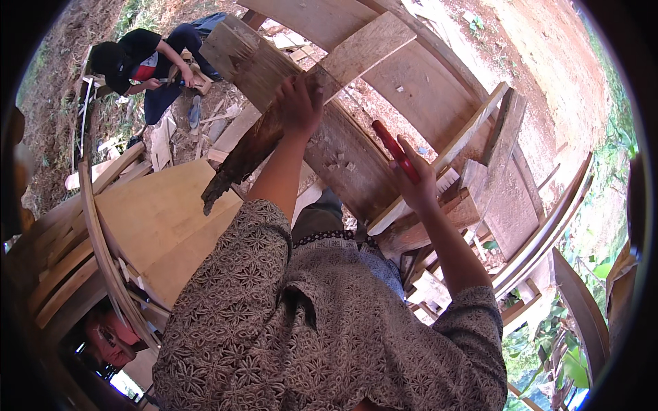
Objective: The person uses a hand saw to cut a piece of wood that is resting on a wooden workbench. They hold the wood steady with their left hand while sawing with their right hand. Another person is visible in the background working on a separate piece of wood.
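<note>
Clasping one ragged-ended board (351, 61), slanted lower left to upper right, is the left hand (299, 108); the right hand (417, 172) wraps one red handle (393, 148) pointing upper left.

The left hand (299, 106) is covering the middle of the ragged-ended board (370, 48). The right hand (417, 179) is concealing part of the red object (391, 144), leaving its kind undeterminable. The lower picture edge is cutting off the patterned shirt (329, 342). The co-worker (140, 58) is gripping an item too small to identify.
</note>
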The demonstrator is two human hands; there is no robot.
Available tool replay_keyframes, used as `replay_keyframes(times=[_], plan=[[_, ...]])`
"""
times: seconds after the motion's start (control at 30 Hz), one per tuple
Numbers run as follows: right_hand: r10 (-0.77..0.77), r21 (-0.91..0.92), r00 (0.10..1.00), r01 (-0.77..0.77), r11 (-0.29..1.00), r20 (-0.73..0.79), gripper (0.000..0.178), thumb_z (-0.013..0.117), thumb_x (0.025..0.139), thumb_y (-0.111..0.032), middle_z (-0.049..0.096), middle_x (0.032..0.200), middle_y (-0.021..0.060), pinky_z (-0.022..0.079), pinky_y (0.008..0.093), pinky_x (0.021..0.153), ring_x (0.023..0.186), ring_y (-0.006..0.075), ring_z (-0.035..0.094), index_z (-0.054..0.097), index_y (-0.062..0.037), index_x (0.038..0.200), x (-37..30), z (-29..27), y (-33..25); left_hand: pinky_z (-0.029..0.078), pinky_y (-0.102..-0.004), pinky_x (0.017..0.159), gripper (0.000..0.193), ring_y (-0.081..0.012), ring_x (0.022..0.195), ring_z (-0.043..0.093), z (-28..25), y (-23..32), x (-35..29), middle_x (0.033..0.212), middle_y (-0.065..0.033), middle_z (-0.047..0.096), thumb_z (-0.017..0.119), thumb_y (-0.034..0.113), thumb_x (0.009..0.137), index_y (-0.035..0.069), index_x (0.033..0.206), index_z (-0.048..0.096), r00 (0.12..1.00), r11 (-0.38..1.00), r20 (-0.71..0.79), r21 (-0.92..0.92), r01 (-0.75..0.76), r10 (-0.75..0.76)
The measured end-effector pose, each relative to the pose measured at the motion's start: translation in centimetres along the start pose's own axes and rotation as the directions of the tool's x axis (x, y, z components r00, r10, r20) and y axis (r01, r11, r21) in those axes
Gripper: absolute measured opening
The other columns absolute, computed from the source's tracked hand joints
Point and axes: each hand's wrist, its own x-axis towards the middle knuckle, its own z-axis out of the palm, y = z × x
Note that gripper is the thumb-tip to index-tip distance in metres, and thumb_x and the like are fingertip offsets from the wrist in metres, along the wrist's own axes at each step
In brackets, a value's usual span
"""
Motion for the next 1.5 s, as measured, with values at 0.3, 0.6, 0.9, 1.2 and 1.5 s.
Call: replay_keyframes(times=[0.3,0.6,0.9,1.2,1.5], plan=[[-0.138,0.228,0.941,0.068,0.971,0.309,0.065,0.061,0.095,-0.006,0.070,0.110,0.0137,0.049,0.0311,0.089,0.099,0.0163,0.065,0.043,-0.0098,0.157,1.0,-2.5,-1.5,0.041,-0.0571,0.099,0.056,-0.0415,0.120,0.050,0.7,0.8,-0.3,0.133,-0.0201,0.051,0.052,0.047,0.100,0.009,0.140,0.051,0.992,0.991,-0.108,0.118,-0.059,0.072],[0.072,0.179,0.996,-0.080,0.981,0.047,0.047,0.063,0.100,-0.012,0.065,0.077,0.0088,0.049,0.0285,0.071,0.073,0.0086,0.058,0.057,-0.0087,0.147,1.3,0.3,-1.5,0.040,-0.0577,0.099,0.055,-0.0420,0.118,0.052,0.8,0.8,-0.1,0.130,-0.0213,0.053,0.050,0.047,0.099,0.007,0.138,0.052,0.991,0.993,-0.113,0.098,-0.061,0.072],[0.041,0.034,0.998,-0.039,0.999,-0.051,0.037,0.067,0.100,-0.010,0.064,0.069,0.0051,0.047,0.0251,0.062,0.065,0.0042,0.054,0.067,-0.0071,0.137,3.2,0.9,-3.1,0.040,-0.0578,0.100,0.055,-0.0422,0.118,0.053,0.8,0.3,0.0,0.128,-0.0221,0.054,0.050,0.046,0.100,0.006,0.138,0.052,0.993,0.996,-0.099,0.067,-0.057,0.064],[-0.013,0.028,0.992,0.016,0.999,-0.128,0.037,0.065,0.100,-0.008,0.072,0.080,0.0067,0.050,0.0244,0.065,0.071,0.0055,0.060,0.066,-0.0055,0.137,2.8,2.4,-3.8,0.035,-0.0571,0.106,0.059,-0.0375,0.125,0.050,1.1,0.1,-0.1,0.133,-0.0173,0.053,0.057,0.047,0.095,0.008,0.139,0.051,0.996,0.997,-0.081,0.075,-0.020,0.026],[-0.028,-0.084,0.989,0.016,0.996,-0.142,0.040,0.068,0.097,-0.006,0.059,0.063,0.0053,0.046,0.0280,0.057,0.058,0.0091,0.056,0.067,-0.0071,0.137,1.6,4.1,-3.5,0.034,-0.0563,0.107,0.058,-0.0367,0.126,0.049,1.0,0.2,0.0,0.133,-0.0169,0.053,0.059,0.045,0.094,0.008,0.138,0.052,0.996,0.998,-0.087,0.061,-0.027,0.032]])
